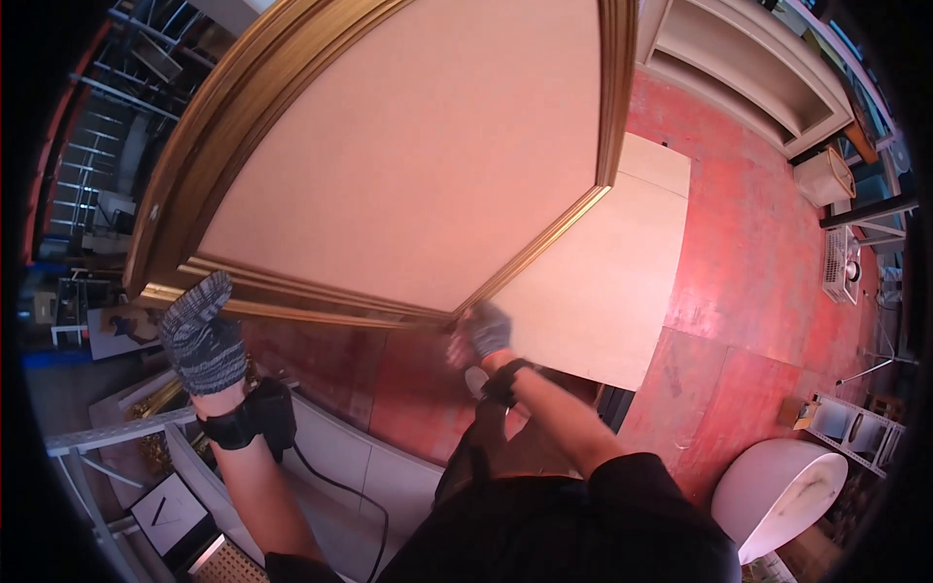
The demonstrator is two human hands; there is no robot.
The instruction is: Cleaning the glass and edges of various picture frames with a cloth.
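A large gold-framed panel (pixel 408 155) with a plain pale back fills the upper middle of the view, held up off the red floor. My left hand (pixel 202 335), in a grey knit glove, grips the frame's lower left edge. My right hand (pixel 481 333), also gloved and blurred, holds the frame at its lower corner. Both wrists wear black bands.
A pale flat board (pixel 612 282) lies on the red floor (pixel 768 243) under the frame. A white rounded object (pixel 782 491) sits lower right. Pale shelving (pixel 739 58) stands upper right, metal racks (pixel 107 117) at left, a small framed picture (pixel 170 515) and a black cable (pixel 340 486) lower left.
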